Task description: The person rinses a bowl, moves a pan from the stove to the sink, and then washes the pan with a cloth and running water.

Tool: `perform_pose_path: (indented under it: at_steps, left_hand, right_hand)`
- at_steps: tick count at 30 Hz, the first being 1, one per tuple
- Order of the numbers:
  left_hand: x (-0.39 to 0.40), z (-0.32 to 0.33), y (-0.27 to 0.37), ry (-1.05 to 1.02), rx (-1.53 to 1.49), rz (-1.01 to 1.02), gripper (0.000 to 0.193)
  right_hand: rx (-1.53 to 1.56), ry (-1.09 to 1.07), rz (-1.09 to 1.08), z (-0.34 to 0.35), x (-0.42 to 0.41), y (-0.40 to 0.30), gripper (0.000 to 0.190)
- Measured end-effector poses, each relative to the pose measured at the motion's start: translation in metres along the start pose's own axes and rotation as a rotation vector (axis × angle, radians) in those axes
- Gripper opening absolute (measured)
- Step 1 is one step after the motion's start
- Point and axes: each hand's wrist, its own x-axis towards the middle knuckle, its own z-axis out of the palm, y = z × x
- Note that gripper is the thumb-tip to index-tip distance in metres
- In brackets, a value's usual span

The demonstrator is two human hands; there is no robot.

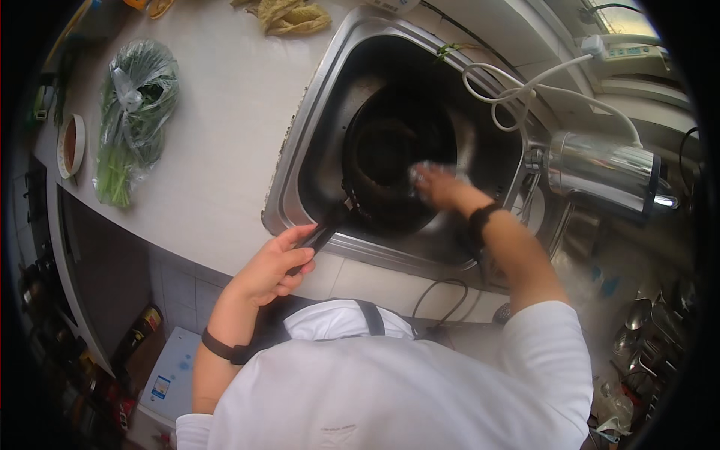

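A dark round pan [394, 135] lies in the stainless steel sink [292, 163], its black handle [322, 236] reaching over the near left corner of the rim. My left hand [284, 264] is closed around that handle. Inside the pan, at its right side, my right hand [441, 188] presses a pale, shiny scrubbing pad or cloth [422, 171]; motion blurs the hand, and the pad's exact kind cannot be told. The pan's inside is dark, so little detail shows there.
Bagged leafy greens [135, 118] and a roll of tape [71, 146] lie on the left counter. A yellowish cloth [295, 17] is beyond the sink. Right of the sink stand a metal kettle [602, 169] and a looped white cord [498, 101]. Several utensils [641, 320] are at the far right.
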Motion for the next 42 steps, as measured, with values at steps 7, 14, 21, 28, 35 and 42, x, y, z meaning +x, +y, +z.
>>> perform_pose_path:
  at_steps: [7,14,21,28,35,42]
  left_hand:
    - [-0.006,0.007,0.004,0.051,0.051,-0.041,0.049]
    - [-0.003,-0.007,-0.006,0.09,-0.03,0.006,0.043]
    - [-0.01,-0.012,0.0,0.083,-0.003,-0.041,0.046]
    - [-0.013,-0.005,-0.001,0.092,0.021,-0.089,0.048]
    - [-0.012,-0.01,-0.004,0.076,-0.037,-0.061,0.048]
    - [-0.009,-0.003,0.003,0.057,0.028,-0.095,0.05]
  right_hand:
    - [-0.36,0.87,0.133,-0.051,0.039,0.059,0.048]
    - [0.59,0.033,-0.133,0.014,-0.002,-0.072,0.065]
    - [-0.182,0.47,0.139,0.002,0.023,0.005,0.048]
    - [-0.274,0.994,-0.056,-0.071,0.052,0.027,0.04]
    - [0.252,0.349,0.062,0.025,0.012,-0.029,0.052]
    - [0.869,0.946,0.188,-0.03,0.094,-0.018,0.07]
